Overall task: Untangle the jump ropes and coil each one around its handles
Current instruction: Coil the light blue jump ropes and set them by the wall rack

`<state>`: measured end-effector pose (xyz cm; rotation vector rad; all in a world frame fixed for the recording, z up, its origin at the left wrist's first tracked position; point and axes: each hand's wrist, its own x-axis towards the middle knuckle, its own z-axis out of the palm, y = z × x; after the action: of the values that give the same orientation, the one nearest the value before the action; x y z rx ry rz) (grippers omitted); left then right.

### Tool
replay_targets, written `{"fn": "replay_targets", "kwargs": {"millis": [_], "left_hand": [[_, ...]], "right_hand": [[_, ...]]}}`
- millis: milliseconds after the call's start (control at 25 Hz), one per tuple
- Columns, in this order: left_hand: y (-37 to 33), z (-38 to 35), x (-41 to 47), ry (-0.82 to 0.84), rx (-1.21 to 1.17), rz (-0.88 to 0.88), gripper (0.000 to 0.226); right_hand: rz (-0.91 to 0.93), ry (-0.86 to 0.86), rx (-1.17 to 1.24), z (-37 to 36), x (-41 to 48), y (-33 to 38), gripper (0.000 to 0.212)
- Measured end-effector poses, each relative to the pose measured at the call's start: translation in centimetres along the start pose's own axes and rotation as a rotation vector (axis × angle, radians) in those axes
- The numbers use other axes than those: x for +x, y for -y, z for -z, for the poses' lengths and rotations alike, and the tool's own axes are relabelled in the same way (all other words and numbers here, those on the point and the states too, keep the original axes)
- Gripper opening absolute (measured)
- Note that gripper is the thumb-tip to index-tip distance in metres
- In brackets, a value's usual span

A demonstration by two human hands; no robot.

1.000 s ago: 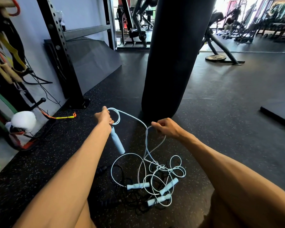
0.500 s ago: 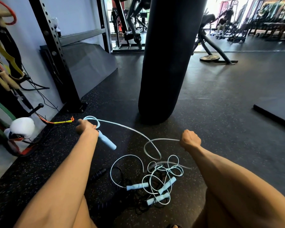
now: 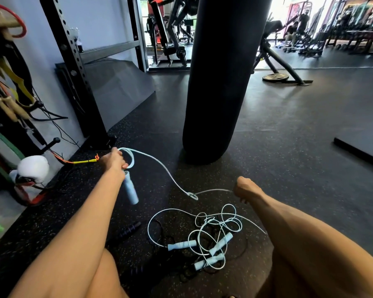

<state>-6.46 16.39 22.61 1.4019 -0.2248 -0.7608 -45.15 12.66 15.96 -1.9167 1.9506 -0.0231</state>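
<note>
Jump ropes [image 3: 211, 239] are shown in a tangled heap on the rubber floor [image 3: 288, 158], on the near side of the punching bag [image 3: 220, 82]. Three pale blue handles [image 3: 181, 245] are seen in the heap, with pale cord looped over them and thin black cord beneath. A black handle [image 3: 129, 230] lies at the heap's left edge.

One pale blue rope [image 3: 166, 168] is held clear of the heap, just in front of the bag's lower end. The left hand [image 3: 113, 161], to the near left of the bag, is curled round this rope at the top of the hanging handle [image 3: 130, 188], which points down below the fist. A small loop of cord stands above the knuckles. The right hand [image 3: 244, 189], to the near right of the bag, is closed in a fist round the same cord.

Between the two hands the cord is drawn out, and a small tightened loop [image 3: 193, 196] is seen along it. A white boxing glove [image 3: 33, 168] lies far to the bag's left, by the wall.
</note>
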Motion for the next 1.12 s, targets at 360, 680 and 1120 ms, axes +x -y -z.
{"fn": "replay_targets", "kwargs": {"millis": [360,680,1120], "left_hand": [[1.7,-3.9,-5.9,0.673,0.316,0.033,0.038],[1.2,-5.3,-9.0,1.055,0.162,0.207,0.040],[1.6,-7.1,-8.7,0.536,-0.166,-0.201,0.026]], "right_hand": [[0.299,0.054,0.076,0.3,1.0,6.4,0.042],[0.538,0.014,0.373,0.0,0.6,11.3,0.032],[0.548,0.377,0.393,0.4,-2.4,10.7,0.026]]}}
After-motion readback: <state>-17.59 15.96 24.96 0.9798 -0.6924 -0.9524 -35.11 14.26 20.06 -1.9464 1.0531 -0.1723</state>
